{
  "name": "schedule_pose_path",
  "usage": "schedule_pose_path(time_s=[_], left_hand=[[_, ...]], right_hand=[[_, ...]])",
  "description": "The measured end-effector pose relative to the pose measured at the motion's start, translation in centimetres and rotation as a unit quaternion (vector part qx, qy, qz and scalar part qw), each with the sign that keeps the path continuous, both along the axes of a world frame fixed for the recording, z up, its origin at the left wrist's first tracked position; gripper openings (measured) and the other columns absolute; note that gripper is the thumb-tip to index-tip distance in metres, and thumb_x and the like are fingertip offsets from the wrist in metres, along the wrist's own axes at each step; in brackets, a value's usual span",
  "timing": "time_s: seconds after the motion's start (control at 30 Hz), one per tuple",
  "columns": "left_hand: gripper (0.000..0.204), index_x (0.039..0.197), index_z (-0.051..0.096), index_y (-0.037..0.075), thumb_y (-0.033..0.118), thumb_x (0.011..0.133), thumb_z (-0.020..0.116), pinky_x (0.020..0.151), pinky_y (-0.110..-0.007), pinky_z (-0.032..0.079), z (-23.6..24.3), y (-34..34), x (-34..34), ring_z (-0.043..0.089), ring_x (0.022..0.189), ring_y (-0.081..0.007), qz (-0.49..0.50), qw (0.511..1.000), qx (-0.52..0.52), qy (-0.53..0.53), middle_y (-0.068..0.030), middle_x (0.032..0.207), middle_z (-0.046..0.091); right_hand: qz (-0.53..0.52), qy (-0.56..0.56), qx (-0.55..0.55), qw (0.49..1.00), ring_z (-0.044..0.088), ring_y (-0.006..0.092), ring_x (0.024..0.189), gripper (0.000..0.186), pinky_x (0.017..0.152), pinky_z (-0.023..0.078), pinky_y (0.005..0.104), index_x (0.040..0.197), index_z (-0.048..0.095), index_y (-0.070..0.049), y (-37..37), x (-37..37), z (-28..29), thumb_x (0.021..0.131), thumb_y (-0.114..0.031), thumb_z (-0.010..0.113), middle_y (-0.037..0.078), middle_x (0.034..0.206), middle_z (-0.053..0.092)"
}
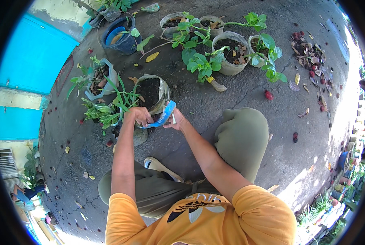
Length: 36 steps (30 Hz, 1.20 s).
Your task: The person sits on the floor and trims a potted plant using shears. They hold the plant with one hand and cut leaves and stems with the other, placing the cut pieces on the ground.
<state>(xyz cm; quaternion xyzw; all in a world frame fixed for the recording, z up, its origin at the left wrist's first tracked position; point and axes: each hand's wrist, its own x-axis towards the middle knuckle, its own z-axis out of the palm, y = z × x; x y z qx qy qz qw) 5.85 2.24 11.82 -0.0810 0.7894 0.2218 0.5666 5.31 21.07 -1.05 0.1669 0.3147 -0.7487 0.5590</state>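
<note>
My left hand (142,116) pinches a blue strip (164,116) at the near side of the soil-filled pot (165,92); my right hand's (176,120) grip I can't tell. A hard tug could knock that pot over.

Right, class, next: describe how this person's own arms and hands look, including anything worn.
Short orange-yellow T-shirt sleeves leave the forearms bare. The left hand and right hand are ungloved, with no watch visible.
</note>
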Motion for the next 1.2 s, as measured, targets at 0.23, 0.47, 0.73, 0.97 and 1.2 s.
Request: schedule_pose_path(time_s=[0.23,0.47,0.73,0.97,1.2], left_hand=[[0.017,0.083,0.068,0.003,0.018,0.078,0.066,0.058,-0.029,0.050,-1.2,1.4,-4.3,0.064,0.062,-0.0144,0.259,0.914,-0.016,0.311,-0.0078,0.069,0.067],[0.031,0.093,0.066,0.001,0.019,0.070,0.076,0.070,-0.033,0.050,-7.2,3.6,-6.5,0.066,0.075,-0.0207,0.360,0.814,-0.055,0.452,-0.0125,0.082,0.069],[0.022,0.093,0.065,-0.001,0.001,0.072,0.073,0.065,-0.028,0.048,-7.9,2.1,-6.8,0.061,0.071,-0.0137,0.473,0.818,0.061,0.322,-0.0080,0.082,0.067],[0.022,0.094,0.065,0.000,0.001,0.073,0.071,0.058,-0.027,0.047,-7.1,2.3,-7.0,0.060,0.067,-0.0131,0.517,0.804,0.104,0.275,-0.0071,0.079,0.066],[0.017,0.093,0.061,0.004,0.004,0.078,0.068,0.060,-0.029,0.050,-6.6,2.3,-6.9,0.061,0.066,-0.0136,0.508,0.816,0.114,0.250,-0.0048,0.079,0.064]], right_hand=[[-0.040,0.011,0.000,0.999,0.060,0.0246,0.089,0.064,0.080,0.047,0.0485,0.103,0.055,-0.011,-0.5,0.8,1.1,0.078,-0.070,0.052,0.010,0.094,0.061],[-0.081,0.013,0.045,0.996,0.059,0.0209,0.069,0.061,0.067,0.052,0.0393,0.101,0.055,-0.009,-0.9,1.0,1.5,0.080,-0.066,0.054,0.008,0.080,0.060],[-0.159,0.050,0.092,0.982,0.057,0.0159,0.056,0.055,0.051,0.050,0.0329,0.087,0.057,-0.007,-2.9,0.8,1.8,0.081,-0.062,0.057,0.004,0.067,0.057],[-0.174,0.058,0.095,0.978,0.051,0.0153,0.043,0.054,0.039,0.044,0.0306,0.078,0.058,-0.006,-3.3,0.8,1.4,0.082,-0.060,0.057,0.004,0.057,0.054],[-0.175,0.062,0.082,0.979,0.052,0.0155,0.043,0.056,0.039,0.044,0.0298,0.077,0.058,-0.005,-3.2,-0.2,1.5,0.081,-0.061,0.057,0.005,0.057,0.054]])
